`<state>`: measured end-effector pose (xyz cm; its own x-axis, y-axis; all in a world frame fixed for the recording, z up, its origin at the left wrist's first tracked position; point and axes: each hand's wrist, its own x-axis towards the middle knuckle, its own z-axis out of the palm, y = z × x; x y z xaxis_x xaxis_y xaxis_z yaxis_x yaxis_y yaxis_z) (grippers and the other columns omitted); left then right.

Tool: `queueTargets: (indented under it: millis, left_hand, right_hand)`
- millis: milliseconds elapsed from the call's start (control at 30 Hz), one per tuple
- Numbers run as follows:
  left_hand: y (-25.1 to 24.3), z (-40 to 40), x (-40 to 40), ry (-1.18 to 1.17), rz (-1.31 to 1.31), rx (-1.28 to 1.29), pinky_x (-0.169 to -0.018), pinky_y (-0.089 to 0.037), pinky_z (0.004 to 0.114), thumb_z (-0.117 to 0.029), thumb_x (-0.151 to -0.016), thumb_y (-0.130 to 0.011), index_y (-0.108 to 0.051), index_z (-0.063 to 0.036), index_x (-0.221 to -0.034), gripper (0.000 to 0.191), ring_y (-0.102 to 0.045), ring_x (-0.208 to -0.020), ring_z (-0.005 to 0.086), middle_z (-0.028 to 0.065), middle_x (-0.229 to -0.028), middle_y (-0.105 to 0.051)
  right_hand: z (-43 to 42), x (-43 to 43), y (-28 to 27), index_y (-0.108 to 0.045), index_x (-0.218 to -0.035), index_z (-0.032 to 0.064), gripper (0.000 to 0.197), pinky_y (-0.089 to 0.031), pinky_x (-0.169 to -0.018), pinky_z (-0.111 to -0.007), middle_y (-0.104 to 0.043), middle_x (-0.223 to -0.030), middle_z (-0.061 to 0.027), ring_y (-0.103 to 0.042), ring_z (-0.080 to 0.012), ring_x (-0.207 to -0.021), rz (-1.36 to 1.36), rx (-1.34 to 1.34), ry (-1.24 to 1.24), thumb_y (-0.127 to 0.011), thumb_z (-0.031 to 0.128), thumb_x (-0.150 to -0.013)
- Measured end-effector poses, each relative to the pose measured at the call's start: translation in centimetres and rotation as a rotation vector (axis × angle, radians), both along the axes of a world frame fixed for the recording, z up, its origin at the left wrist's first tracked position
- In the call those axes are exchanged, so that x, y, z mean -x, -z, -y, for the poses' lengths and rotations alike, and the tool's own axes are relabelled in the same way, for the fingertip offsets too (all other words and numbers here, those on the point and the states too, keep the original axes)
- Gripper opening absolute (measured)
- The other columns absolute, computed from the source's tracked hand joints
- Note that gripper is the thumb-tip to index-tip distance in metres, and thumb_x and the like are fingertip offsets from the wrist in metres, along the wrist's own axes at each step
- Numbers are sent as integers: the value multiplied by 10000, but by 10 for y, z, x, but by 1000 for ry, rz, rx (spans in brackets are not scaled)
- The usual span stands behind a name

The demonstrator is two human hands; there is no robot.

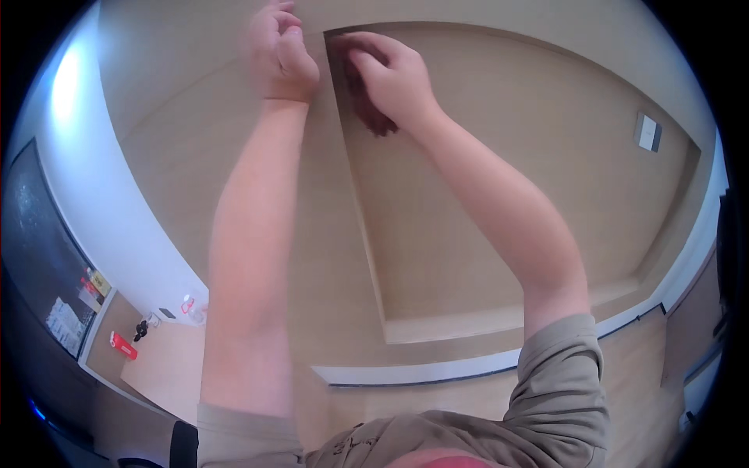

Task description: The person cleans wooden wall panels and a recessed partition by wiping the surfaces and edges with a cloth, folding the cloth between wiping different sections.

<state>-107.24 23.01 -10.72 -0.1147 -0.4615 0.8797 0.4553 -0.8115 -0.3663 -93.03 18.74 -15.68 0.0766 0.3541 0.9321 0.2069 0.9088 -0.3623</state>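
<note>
My right hand (398,76) holds a dark maroon cloth (373,114) against the upper left corner of a recessed wood-toned panel (468,193). The cloth hangs below the fingers, and part of it is hidden behind the hand. To the left, my left hand (284,50) is raised beside the recess's edge, in front of the flat wood-toned border (319,193). Its fingers are loosely bent, nothing shows in them, and the fingertips reach the top of the picture. I cannot tell whether this hand touches the surface.
A small white and grey box-like object (648,132) is on the panel's right side. At lower left, a red bottle (123,345) and a clear bottle (193,310) stand near a light tabletop (167,357). A dark window-like pane (41,234) is at far left.
</note>
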Motion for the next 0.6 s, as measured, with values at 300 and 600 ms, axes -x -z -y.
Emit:
queueTargets:
  millis: [300,600]
  left_hand:
    - [0,-1,-1,7,-28,38,-989,-418,461,-170,-840,-411,-522,8,-809,212,-561,-1080,415,257,-1043,-605]
    - [-2,-10,-2,-5,-32,11,-1011,-396,472,-172,-832,-417,-523,1,-819,204,-543,-1114,425,257,-1077,-598]
  right_hand:
    - [-13,14,-18,-701,-1043,9,266,-519,-777,-374,-725,-921,-145,-682,-257,-860,-127,131,156,-550,156,-882]
    - [-7,17,-13,-682,-1058,-8,236,-528,-717,-309,-710,-856,-100,-665,-170,-792,-159,267,-114,-556,128,-912]
